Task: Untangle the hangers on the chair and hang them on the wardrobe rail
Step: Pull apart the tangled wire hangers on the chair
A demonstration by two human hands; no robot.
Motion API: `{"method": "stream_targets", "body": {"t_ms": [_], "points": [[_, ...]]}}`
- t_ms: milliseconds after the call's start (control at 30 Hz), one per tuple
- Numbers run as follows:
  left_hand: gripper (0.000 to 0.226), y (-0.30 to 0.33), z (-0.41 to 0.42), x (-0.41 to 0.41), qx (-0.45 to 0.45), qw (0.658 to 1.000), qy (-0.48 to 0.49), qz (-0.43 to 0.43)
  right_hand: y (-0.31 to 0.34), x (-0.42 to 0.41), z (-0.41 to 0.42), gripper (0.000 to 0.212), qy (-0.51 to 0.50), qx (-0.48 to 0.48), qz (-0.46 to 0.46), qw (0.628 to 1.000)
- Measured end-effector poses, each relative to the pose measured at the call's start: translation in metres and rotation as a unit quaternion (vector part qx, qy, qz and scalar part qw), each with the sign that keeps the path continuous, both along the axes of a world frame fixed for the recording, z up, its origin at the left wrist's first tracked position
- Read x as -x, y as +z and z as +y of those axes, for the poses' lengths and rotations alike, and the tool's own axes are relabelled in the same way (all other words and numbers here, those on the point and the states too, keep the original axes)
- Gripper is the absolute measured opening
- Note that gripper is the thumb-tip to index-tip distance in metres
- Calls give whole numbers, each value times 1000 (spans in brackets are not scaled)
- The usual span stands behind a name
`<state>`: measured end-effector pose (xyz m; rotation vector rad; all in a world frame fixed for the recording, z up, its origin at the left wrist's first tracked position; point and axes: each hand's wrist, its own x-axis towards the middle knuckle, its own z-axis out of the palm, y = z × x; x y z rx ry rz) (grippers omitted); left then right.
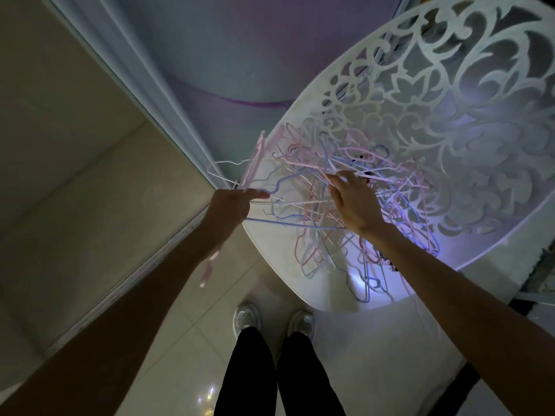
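1. Beyond and beneath both hands: a white chair (468, 121) with a pierced scrollwork back that rises past the right hand. Its smooth seat runs from under the left hand across to the right forearm.
2. Off to the left of the left arm: a pale sliding wardrobe door (69, 163). Its ribbed frame runs diagonally down alongside that forearm.
3. Below the arms, nearest the onlooker: a glossy tiled floor (180, 340), with the person's two dark trouser legs and light shoes (247, 318) standing on it just short of the seat edge.
4. Between and under the two hands: a tangle of thin wire hangers (354, 205) in pink, blue and white. It is heaped on the seat, spreads past the right wrist and reaches down to the seat's near edge.
5. In the left hand and fanning up from it: a small bunch of pink hangers (255, 163), lifted clear at the left edge of the seat, with a white one looped beside them. A pink piece also hangs below the left wrist.
6. Left hand (231, 205): clenched around the bunch, thumb pointing toward the heap.
7. Right hand (354, 202): back upward, fingers curled down into the middle of the tangle and touching the wires. Whether they have closed on one cannot be told.
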<state>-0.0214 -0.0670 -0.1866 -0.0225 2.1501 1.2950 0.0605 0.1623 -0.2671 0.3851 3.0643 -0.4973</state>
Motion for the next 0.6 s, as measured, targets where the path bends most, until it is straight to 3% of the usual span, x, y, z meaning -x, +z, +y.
{"method": "stream_targets", "body": {"t_ms": [100, 167, 267, 333, 467, 600], "points": [[23, 4, 3, -10, -12, 998, 27, 48, 8, 3, -5, 44, -26, -23, 25, 999], [25, 5, -1, -10, -9, 998, 34, 45, 14, 6, -3, 33, -31, -49, 38, 998], [25, 5, -12, -9, 3, 1000, 3, 28, 23, 15, 9, 32, -63, -55, 47, 995], [24, 6, -22, -9, -12, 1000, -23, 18, 22, 24, 18, 37, -88, -25, 20, 996], [21, 2, -41, -6, -39, 998, -29, -29, 10, 44, 17, 45, -108, 121, -47, 986], [21, 0, -48, 1, -52, 996, 41, -56, 9, 52, 3, 39, -176, 146, 12, 973]]}}
